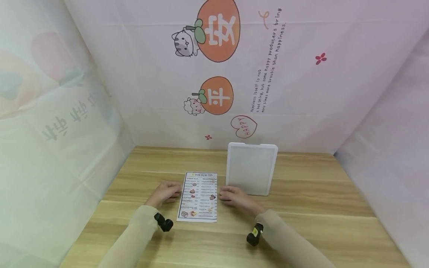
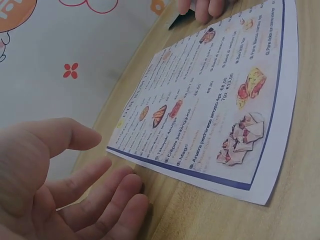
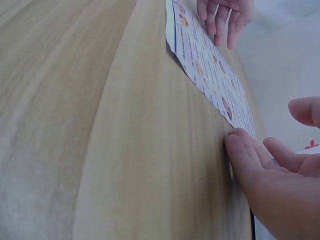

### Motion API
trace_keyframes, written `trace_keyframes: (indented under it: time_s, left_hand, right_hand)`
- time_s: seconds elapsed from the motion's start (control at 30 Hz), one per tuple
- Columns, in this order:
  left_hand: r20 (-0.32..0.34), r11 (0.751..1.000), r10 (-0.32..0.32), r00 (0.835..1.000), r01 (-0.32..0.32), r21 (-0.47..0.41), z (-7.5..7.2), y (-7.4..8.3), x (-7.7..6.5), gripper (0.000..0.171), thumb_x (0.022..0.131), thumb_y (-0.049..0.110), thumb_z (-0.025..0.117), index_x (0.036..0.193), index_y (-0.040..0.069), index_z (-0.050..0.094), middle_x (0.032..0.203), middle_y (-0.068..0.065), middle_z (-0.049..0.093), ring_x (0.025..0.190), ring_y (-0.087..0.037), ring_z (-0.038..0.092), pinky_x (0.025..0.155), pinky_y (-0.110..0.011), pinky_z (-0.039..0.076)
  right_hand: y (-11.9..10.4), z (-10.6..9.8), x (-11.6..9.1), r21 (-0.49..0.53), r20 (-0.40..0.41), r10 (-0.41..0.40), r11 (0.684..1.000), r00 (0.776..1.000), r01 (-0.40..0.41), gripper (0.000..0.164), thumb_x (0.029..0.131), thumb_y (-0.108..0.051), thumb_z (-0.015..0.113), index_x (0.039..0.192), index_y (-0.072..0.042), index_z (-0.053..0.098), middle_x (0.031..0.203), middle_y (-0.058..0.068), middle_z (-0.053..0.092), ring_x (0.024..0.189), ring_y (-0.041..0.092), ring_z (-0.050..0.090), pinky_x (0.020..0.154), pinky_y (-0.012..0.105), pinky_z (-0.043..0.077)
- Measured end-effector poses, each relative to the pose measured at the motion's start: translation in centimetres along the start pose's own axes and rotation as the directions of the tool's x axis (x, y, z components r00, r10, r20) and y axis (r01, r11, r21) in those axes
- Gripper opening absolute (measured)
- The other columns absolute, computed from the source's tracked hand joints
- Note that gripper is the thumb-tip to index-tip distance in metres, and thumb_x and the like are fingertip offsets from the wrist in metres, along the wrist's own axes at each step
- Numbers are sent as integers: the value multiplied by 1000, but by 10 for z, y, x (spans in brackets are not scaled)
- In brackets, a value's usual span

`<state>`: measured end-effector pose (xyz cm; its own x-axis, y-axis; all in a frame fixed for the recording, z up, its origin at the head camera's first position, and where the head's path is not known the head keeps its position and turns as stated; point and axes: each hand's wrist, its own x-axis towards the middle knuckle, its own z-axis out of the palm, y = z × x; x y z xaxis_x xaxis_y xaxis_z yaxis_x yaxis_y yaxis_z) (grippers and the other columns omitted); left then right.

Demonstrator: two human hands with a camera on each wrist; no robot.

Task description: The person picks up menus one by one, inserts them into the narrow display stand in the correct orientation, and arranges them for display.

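Observation:
A printed menu sheet, headed "DIM SUM INN", lies face up on the wooden table, with small food pictures and columns of prices. Just left of its edge is my left hand, thumb and fingers loosely bent with nothing between them; the left wrist view shows the fingertips close to the menu's edge. On the other side, my right hand has its fingertips right at the menu's right edge, relaxed and gripping nothing. Behind the right hand, a white-rimmed frame with a pale grey panel has its lower left corner partly hidden.
The wooden table extends to both sides and in front of the menu. Printed cloth walls close in the back and both sides. A small black camera is strapped on each wrist, over pale sleeves.

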<state>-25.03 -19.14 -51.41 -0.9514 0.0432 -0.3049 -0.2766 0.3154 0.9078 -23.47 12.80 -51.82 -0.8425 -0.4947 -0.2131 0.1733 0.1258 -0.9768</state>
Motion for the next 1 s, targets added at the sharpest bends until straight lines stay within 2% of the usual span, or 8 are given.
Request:
trace_keyframes:
  time_s: [0.13,0.4,0.67,0.83,1.0]
  left_hand:
    - [-20,1000,-17,1000,17,-22,1,-2,1,37,96,18,65,124,-6,65,117,-16,67,102,-27,65,86,-40,57]
    - [-37,997,-45,998,42,-72,4,-6,4,36,92,16,67,120,-7,66,120,-16,65,104,-28,63,89,-40,56]
    - [-44,992,-68,997,63,-106,8,-4,3,36,93,14,66,122,-7,65,120,-17,65,105,-27,62,90,-39,55]
    - [-46,993,-62,997,57,-105,8,-3,2,36,92,16,68,121,-6,67,119,-16,66,106,-28,62,91,-41,54]
    - [-37,994,-46,998,42,-105,8,-2,3,39,93,14,68,124,-8,63,122,-20,65,111,-33,63,95,-45,53]
  right_hand:
    - [2,2,2,37,-2,-2,999,1000,2,55,106,-16,50,147,15,31,146,32,43,132,40,49,108,43,42]
    - [0,7,4,43,15,-14,999,1000,14,54,105,-15,49,145,17,31,145,33,43,134,42,46,109,46,41]
    - [-7,13,3,54,12,-4,999,1000,3,53,104,-10,50,145,18,30,145,33,42,135,43,43,110,47,39]
    - [-7,13,3,59,11,-5,998,1000,4,53,104,-10,50,144,18,31,144,32,43,135,44,43,111,48,38]
    - [-5,12,5,60,21,-7,998,1000,6,53,104,-10,50,145,18,31,144,31,43,135,43,43,111,48,38]
